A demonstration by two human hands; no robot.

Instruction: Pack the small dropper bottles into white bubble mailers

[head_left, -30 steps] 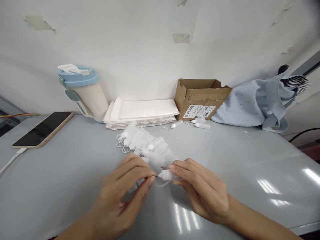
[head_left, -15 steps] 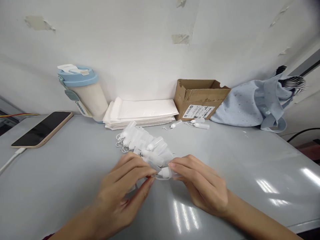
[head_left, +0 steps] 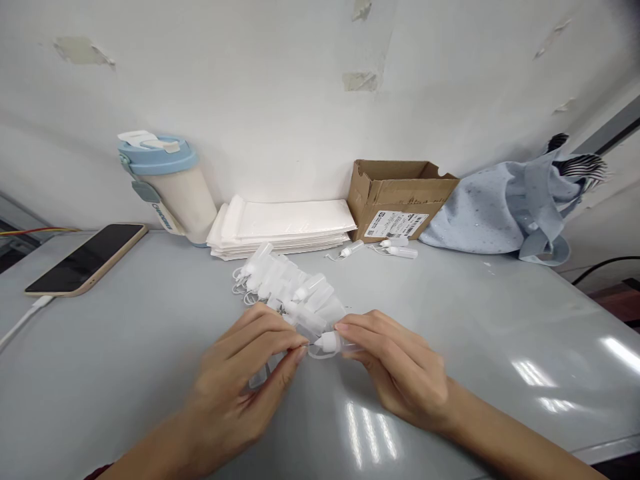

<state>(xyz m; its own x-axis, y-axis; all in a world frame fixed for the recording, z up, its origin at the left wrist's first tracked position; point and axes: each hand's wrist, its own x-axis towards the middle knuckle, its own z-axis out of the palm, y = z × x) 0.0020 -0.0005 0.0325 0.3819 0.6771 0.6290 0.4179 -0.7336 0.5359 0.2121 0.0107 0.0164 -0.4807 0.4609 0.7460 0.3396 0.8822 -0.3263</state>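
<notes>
My right hand [head_left: 400,363] grips a small translucent needle-tip bottle [head_left: 329,343], lying sideways with its white nozzle pointing left. A thin dark needle runs from the nozzle to the fingertips of my left hand [head_left: 255,380]. Those fingers are pinched at the end of the bottle's looped strap, on its small cap, which they mostly cover. Just behind both hands lies a heap of similar bottles [head_left: 285,283], some with looped straps. Part of another clear bottle [head_left: 259,377] shows behind my left thumb.
Along the wall stand a tumbler [head_left: 183,193], a stack of white padded envelopes [head_left: 295,220], an open cardboard box [head_left: 365,193] and a blue cloth bag [head_left: 485,207]. Several loose bottles [head_left: 403,253] lie before the box. A phone [head_left: 87,260] with a cable is at left.
My left fingertips have drawn slightly left, and the thin needle now shows between them and the nozzle. The right hand and the bottle have shifted only slightly.
</notes>
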